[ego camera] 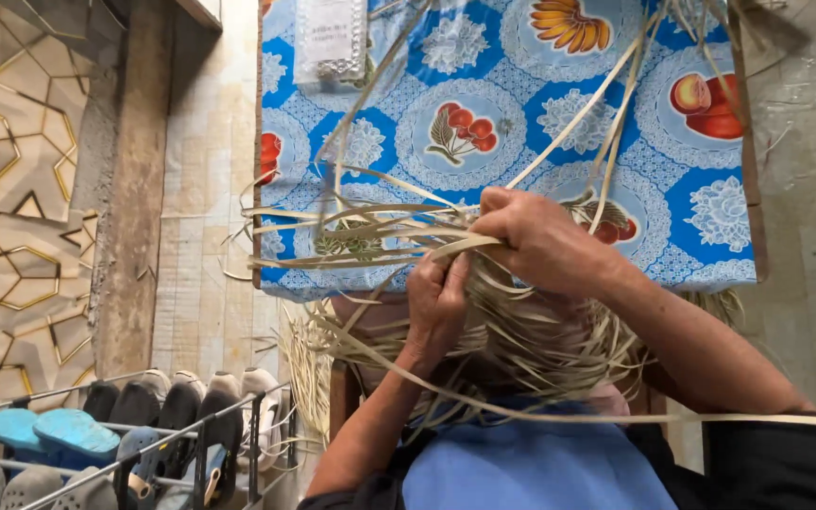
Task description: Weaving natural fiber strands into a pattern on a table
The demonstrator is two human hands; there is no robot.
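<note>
**Two hands working pale strips at the edge of a patterned counter**

Nearest the camera lies a blue cloth (pixel 531 467) across the person's lap, with dark sleeves on either side of it; a single long pale strip (pixel 710 418) runs flat across the right forearm just above that cloth and out past the right edge of the view. Above the lap sits a loose bundle of pale strips (pixel 531 340), flat, thin and straw-coloured, fanning out in curves to the left and downward; both hands are buried in its upper part. The left hand (pixel 436 302) rises from below with its grip clenched on a bunch of the strips, fingers curled toward the camera; the right hand (pixel 540 241) comes in from the right, knuckles up, its grip pinched shut on several strips that stretch leftward in a near-level band; the two hands touch or nearly touch where the strips cross. More strips rise from the right hand up across the counter (pixel 701 255), which is covered by a blue oilcloth printed with white lace rounds, red fruit and an orange flower; the bundle hangs at and just below the counter's near edge. A small clear plastic packet (pixel 331 38) lies at the counter's far end. To the left, pale floor tiles and a wall with gold hexagon lines; at lower left a wire shoe rack (pixel 134 439) holds dark and light shoes, with blue sandals (pixel 54 433) at its left end.
</note>
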